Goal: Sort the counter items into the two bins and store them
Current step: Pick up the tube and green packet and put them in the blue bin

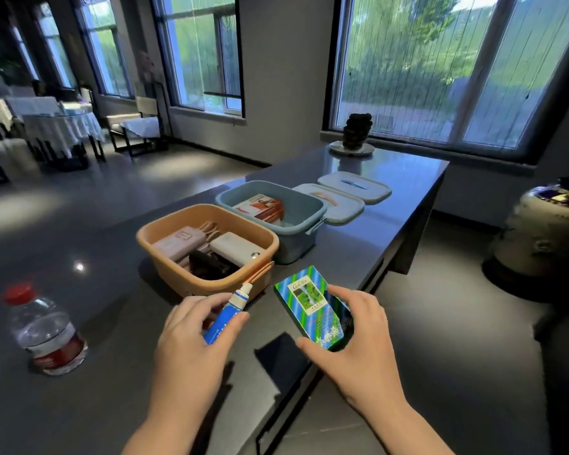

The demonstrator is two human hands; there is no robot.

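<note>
Two hands: both loaded, lower centre of frame.
left hand: pinches blue-and-white squeeze tube, cap aimed at orange plastic bin.
right hand: grips green-and-blue striped card box by its edges, lifted off dark grey surface.
bins: orange at centre holds power banks; blue plastic bin behind holds a red-white box; two pale lids lie beyond it.
step: mid-sort, looks like.
next: probably drop each item in its matching bin, then fit lids.
leftover: clear water bottle, lower left.

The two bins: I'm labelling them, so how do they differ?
The orange bin stands nearer; the blue bin stands behind it. The orange bin holds power banks and dark items; the blue bin holds a red-and-white box. Both are open-topped, lidless and rounded, on the counter.
</note>
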